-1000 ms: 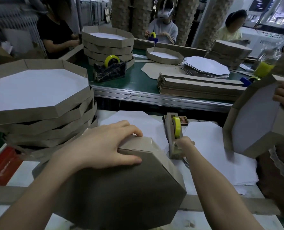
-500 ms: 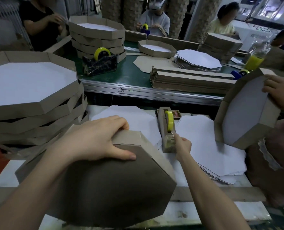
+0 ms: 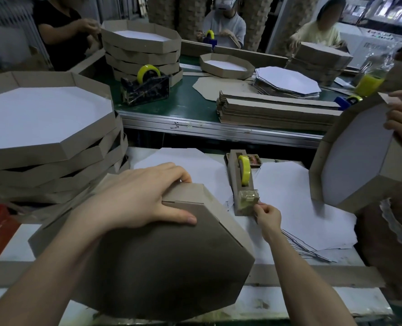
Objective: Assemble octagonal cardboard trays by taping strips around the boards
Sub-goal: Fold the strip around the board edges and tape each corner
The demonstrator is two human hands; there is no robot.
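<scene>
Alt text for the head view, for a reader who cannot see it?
A person's left hand holds an upturned octagonal cardboard tray at its rim while the right hand pinches the tape end at a dispenser. Finished trays stack at left.

Right hand (image 3: 267, 216) hides tape (image 3: 246, 200) end; left hand (image 3: 134, 196) fingertips bhd tray (image 3: 171, 267) rim.

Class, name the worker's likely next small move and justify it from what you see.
Probably pull a length of tape from the dispenser: the right hand pinches the tape end there, while the left hand holds the strip seam on the tray.
</scene>
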